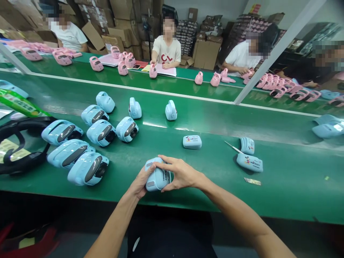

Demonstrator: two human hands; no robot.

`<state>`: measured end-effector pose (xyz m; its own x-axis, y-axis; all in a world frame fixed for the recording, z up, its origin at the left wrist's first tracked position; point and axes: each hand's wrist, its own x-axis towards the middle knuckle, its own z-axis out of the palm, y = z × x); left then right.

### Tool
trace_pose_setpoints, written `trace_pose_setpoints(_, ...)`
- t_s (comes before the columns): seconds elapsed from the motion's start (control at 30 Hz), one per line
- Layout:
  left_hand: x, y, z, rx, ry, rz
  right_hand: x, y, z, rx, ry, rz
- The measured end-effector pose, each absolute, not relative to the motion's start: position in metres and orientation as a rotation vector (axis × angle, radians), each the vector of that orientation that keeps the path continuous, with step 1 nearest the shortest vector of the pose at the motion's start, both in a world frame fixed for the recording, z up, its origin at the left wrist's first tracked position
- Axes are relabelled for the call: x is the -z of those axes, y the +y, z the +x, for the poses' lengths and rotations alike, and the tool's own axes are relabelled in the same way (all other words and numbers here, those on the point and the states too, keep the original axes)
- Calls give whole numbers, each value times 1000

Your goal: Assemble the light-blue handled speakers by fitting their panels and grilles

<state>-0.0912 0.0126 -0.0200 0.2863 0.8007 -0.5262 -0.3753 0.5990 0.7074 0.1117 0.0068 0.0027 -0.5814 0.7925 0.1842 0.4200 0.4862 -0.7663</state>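
Note:
A light blue rounded plastic housing (155, 178) with dark print on one side is held between my hands, just above the front part of the green bench. My left hand (140, 182) wraps round its left side, the thumb lying on top. From the right, my right hand (185, 173) has its fingers and thumb closed on the printed end. A blue printed cover (192, 142) lies beyond my hands. Farther right are another printed cover (249, 163), a curved blue piece (246, 146) and a thin white pointed tool (232, 146).
Several blue handled units (92, 168) with dark panels stand at left, near a black headband-like object (24, 143) and a green packet (21, 104). Two more units (171, 110) stand farther back. A small strip (252, 181) lies at right. Co-workers sit beyond the rail (172, 90) with pink units.

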Motion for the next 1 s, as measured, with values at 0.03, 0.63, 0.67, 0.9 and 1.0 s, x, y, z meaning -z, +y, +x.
trace_pose_setpoints(0.03,21,13,-93,-813,996,514,-3,7,112,-940,-2194,-1004)
trace_pose_setpoints(0.63,31,0,-94,-888,871,471,6,2,109,-934,-2255,-1144)
trace_pose_setpoints(0.67,31,2,-93,-874,868,470,6,3,109,-931,-2256,-1141)
trace_pose_setpoints(0.9,31,14,-91,-846,853,454,3,5,110,-948,-2190,-1111)
trace_pose_setpoints(1.0,31,16,-89,-835,867,443,1,3,110,-962,-2184,-1119)
